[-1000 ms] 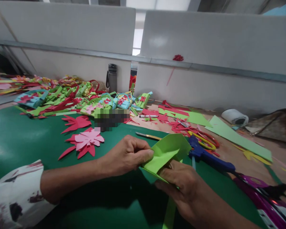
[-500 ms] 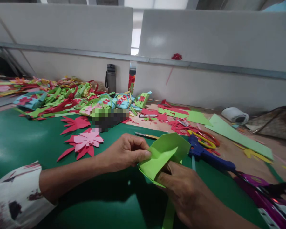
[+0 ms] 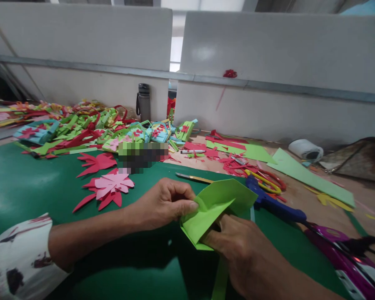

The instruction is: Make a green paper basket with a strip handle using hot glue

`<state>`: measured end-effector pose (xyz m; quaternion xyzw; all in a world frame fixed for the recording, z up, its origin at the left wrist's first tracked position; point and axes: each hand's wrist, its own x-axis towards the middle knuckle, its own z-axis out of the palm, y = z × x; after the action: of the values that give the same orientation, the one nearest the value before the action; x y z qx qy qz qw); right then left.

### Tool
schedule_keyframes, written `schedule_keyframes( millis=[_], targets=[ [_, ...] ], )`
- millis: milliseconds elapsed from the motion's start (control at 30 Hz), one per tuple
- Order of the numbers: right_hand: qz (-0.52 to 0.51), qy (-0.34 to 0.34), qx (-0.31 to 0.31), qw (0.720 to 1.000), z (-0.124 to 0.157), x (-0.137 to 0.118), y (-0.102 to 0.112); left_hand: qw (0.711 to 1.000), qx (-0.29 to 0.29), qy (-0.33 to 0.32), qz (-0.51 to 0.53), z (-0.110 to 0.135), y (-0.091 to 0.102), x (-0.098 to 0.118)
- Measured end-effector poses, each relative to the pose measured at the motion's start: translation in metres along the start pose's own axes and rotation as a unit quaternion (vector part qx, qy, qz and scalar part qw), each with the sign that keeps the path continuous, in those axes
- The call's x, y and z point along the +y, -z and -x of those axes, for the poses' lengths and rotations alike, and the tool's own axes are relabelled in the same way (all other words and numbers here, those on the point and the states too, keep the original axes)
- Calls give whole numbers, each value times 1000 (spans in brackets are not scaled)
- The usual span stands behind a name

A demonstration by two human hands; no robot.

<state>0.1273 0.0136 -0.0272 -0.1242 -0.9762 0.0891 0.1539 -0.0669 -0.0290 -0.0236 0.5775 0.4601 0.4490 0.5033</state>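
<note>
A folded green paper piece (image 3: pixel 212 206), shaped like a small open pouch, is held above the green table surface. My left hand (image 3: pixel 170 202) pinches its left edge between thumb and index finger. From the lower right, my right hand (image 3: pixel 234 241) grips it, with fingertips tucked inside the fold and hidden there. Below the right hand a green paper strip (image 3: pixel 220 279) hangs or lies; whether it joins the pouch I cannot tell. A craft knife (image 3: pixel 192 178) lies just behind the paper. To its right rests a blue glue gun (image 3: pixel 275 204).
Red and pink paper flowers (image 3: pixel 112 185) lie left of my hands. Behind them stretches a heap of coloured paper pieces (image 3: pixel 78 129) beside a dark bottle (image 3: pixel 143 102). Scissors (image 3: pixel 265 181), a pale green sheet (image 3: pixel 312 179) and a purple power strip (image 3: pixel 334 254) with cables occupy the right.
The green paper's upper right flap has tilted lower and further right. My right hand has shifted slightly within the fold, while my left hand keeps its pinch.
</note>
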Motion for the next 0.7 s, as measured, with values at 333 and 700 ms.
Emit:
schedule_keyframes(
  millis=[333,700],
  targets=[
    [57,-5,-9,998,-2,-1,-5,998,33,-38,-48,-1,-1,2],
    [151,77,192,967,0,-6,6,992,110,-29,-55,-5,5,-4]
  ],
)
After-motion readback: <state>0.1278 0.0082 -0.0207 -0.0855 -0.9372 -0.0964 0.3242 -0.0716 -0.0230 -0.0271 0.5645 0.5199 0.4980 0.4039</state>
